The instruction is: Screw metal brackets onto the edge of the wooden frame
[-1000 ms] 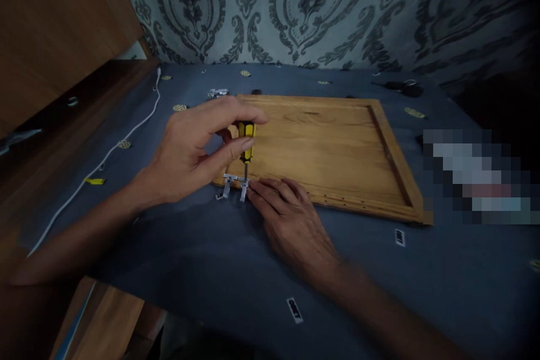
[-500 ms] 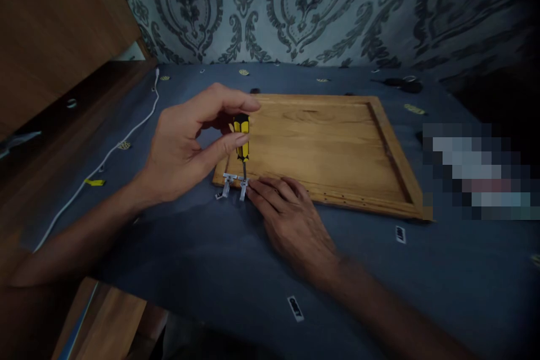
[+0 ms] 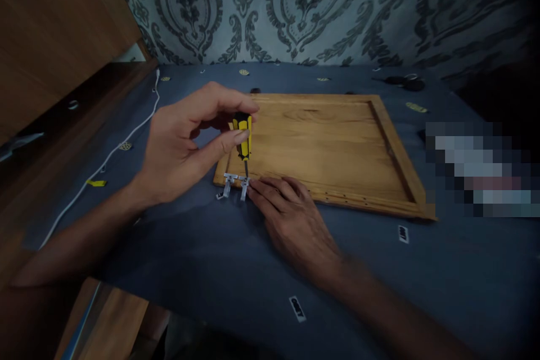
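Observation:
A yellow-and-black screwdriver (image 3: 243,136) stands upright, its tip on a small metal hinge (image 3: 235,184) at the near left corner of a wooden panel (image 3: 333,146). My left hand (image 3: 185,143) pinches the screwdriver's handle between thumb and fingers. My right hand (image 3: 291,219) lies on the blue cloth just right of the hinge. Its fingers are stretched out and the fingertips press against the hinge and the panel's near edge.
A white cable (image 3: 122,140) runs along the left over the blue cloth (image 3: 236,259). Small stickers and a yellow tag (image 3: 96,183) lie scattered. Dark objects (image 3: 405,83) rest at the far right near the patterned wall. Wooden furniture (image 3: 54,28) stands at the left.
My left hand's fingers have shifted round the screwdriver handle, turning it slightly. My right hand and the hinge stay in place.

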`<state>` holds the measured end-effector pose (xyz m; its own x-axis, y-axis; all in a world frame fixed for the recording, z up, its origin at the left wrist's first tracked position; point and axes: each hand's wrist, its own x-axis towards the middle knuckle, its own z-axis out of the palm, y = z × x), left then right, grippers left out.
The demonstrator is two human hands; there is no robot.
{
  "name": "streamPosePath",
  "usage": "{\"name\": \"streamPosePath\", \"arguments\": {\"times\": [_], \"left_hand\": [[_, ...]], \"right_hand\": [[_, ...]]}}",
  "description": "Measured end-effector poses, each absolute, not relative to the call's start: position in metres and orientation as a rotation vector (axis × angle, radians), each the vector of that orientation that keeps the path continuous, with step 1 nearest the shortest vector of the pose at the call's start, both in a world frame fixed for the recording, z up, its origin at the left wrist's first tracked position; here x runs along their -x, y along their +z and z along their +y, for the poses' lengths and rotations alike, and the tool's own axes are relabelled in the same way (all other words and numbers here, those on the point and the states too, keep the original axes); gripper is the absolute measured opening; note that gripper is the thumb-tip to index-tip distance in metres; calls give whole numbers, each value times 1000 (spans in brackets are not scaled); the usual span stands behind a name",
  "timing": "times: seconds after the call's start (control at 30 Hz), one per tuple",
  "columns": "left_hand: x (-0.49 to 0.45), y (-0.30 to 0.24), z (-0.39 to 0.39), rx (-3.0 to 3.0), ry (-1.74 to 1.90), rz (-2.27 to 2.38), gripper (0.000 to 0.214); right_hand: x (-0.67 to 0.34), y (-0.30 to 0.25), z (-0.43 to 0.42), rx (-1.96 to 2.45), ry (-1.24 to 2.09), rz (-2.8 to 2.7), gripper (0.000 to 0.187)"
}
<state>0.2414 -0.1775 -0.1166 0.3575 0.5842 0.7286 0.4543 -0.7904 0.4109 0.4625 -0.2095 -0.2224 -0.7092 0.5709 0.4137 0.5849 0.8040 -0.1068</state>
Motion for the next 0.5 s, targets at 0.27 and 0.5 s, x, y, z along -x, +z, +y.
{"name": "streamPosePath", "arguments": {"times": [0.27, 0.5], "left_hand": [[-239, -113, -177, -2503, 1560, 960, 21], [-241, -115, -177, -2553, 1502, 976, 17]], "right_hand": [[-462, -222, -209, 847, -55, -2540, 46], [-462, -222, -210, 855, -62, -2545, 49]]}}
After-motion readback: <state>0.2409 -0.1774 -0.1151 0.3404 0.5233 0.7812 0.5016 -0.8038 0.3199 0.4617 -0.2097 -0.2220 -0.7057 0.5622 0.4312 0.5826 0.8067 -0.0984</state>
